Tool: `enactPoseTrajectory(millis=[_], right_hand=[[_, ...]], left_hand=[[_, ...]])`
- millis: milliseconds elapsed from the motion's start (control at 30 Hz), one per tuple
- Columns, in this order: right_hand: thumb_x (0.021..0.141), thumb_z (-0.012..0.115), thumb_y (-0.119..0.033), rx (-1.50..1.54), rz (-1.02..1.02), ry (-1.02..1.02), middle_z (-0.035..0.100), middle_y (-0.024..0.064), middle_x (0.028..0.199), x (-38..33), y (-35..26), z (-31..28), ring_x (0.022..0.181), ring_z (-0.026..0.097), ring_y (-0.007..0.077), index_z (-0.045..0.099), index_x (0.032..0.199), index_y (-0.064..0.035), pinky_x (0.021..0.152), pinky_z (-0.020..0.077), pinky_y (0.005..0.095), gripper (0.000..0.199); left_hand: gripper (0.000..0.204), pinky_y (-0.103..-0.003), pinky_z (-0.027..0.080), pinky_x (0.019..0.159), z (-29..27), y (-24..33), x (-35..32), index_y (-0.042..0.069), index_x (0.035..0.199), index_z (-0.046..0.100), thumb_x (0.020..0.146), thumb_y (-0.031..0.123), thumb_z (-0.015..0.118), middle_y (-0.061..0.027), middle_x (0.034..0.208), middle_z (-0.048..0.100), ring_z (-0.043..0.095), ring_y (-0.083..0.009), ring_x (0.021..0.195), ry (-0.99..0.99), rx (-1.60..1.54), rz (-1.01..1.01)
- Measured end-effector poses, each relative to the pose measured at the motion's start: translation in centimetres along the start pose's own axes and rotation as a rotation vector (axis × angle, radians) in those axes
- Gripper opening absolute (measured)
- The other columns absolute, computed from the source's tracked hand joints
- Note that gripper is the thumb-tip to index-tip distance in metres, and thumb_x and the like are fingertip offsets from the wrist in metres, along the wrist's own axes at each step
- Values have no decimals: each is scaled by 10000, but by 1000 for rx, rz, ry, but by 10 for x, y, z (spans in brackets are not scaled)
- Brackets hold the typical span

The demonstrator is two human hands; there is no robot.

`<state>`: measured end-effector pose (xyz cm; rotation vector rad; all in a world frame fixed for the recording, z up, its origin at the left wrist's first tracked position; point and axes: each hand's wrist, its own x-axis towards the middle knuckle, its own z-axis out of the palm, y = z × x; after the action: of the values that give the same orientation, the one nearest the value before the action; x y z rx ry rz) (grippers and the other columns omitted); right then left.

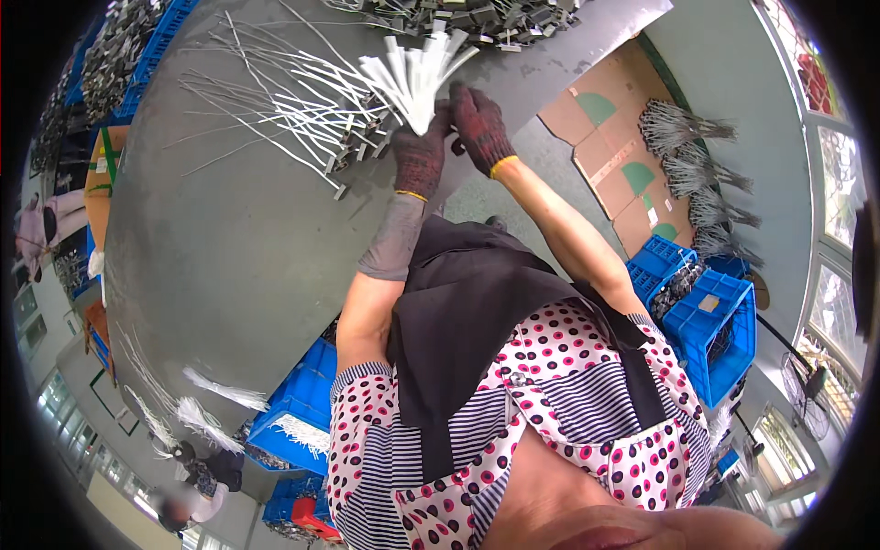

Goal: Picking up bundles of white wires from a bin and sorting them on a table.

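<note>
A fanned bundle of white wires (420,78) stands up from my left hand (419,163), whose gloved fingers are closed round its narrow lower end. Close against it on the right is my right hand (478,128), also in a dark red-and-black glove, its fingers bent inward; what they grip is hidden. To the left of the bundle, loose white wires with small dark blocks (316,119) at their ends lie spread on the grey table (229,247). A heap of dark block-shaped pieces (495,23) lies just beyond the hands.
Blue crates (710,321) stand at my right, and another blue crate (298,412) is at the table's near side. Cardboard sheets (610,147) and wire bundles (692,174) lie at the right. White bundles (206,422) lie at lower left, near another person (197,495).
</note>
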<state>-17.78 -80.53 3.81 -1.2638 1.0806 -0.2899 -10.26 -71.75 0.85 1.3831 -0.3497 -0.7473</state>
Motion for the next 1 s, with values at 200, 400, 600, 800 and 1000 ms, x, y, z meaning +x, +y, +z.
enactPoseTrajectory(millis=[200,400,600,800,1000], right_hand=[[989,524,-348,-233,-273,-11,701,150,893,58,17,43,709,683,243,635,1126,6,561,542,352,395],[936,544,-388,-575,-581,93,665,208,1155,126,14,75,1063,624,411,651,1188,-76,917,488,475,415],[879,585,-509,-971,-644,-200,603,181,1310,116,12,121,1183,581,376,556,1347,-113,1020,440,439,614],[841,656,-371,-1034,-596,-386,657,131,1231,57,22,200,1114,625,350,540,1355,-139,962,462,484,576],[753,703,-349,-988,-616,-581,668,161,1037,-1,53,285,1055,615,354,530,1241,-88,909,443,491,580]], left_hand=[[354,-398,559,728,-40,27,35,-17,1034,712,913,311,658,-181,877,728,713,-312,783,82,461,-43],[371,-458,540,745,-123,34,52,111,958,732,845,461,678,-134,849,709,694,-356,828,474,1115,107],[455,-444,542,847,-216,-28,65,124,1089,687,803,478,709,-121,1030,714,693,-350,931,903,805,89],[394,-425,551,767,-256,-30,40,2,1144,656,900,308,701,-180,1006,720,710,-293,915,780,785,139],[472,-409,546,792,-321,-18,-5,-15,1140,648,909,395,687,-161,1122,696,684,-318,965,859,809,-49]])
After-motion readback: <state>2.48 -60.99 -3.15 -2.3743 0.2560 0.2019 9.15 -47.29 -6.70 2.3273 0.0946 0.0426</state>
